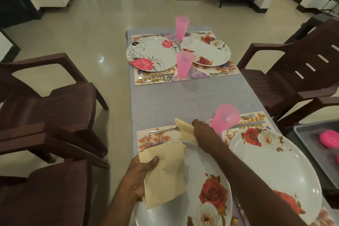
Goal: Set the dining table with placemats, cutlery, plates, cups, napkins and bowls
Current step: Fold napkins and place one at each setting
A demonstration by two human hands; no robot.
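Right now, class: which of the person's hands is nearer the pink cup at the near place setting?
The right hand: it is just left of the pink cup, placing a napkin. The left hand is much nearer the camera, holding napkins.

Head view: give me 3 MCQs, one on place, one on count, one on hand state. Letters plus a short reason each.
1. Where is the napkin that the right hand holds?
A. over the near left placemat, beyond the plate
B. on a far plate
C. in the tray

2. How many pink cups are on the table?
A. two
B. three
C. five

3. What is the left hand doing?
A. resting flat on the cloth
B. gripping a stack of napkins
C. lifting a fork

Answers:
1 A: it sits above the near left placemat, past the plate rim.
2 B: cups at.
3 B: thumb and fingers clamp the stack of napkins.
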